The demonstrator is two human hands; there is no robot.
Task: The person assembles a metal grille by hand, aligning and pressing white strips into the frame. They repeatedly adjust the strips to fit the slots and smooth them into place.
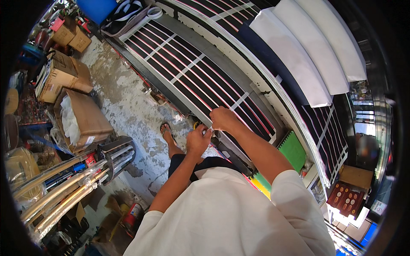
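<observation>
A black sheet with thin white and red stripes and pale cross strips [188, 70] lies on the grey worktable [168, 87] in front of me. At the sheet's near edge my two hands come close together. My left hand [198, 141] is closed in a pinch just off the table edge, by a small pale bit too small to name. My right hand [224, 119] rests over the sheet's near border, its fingers curled together. What its fingertips hold, if anything, is hidden.
Stacked white padded sheets [299, 55] lie on the far right. A green panel [292, 149] stands near my right forearm. Left across the worn floor [124, 102] are cardboard boxes [83, 119] and a rack of long wrapped rolls [72, 192]. A tape roll [154, 13] sits at the far end.
</observation>
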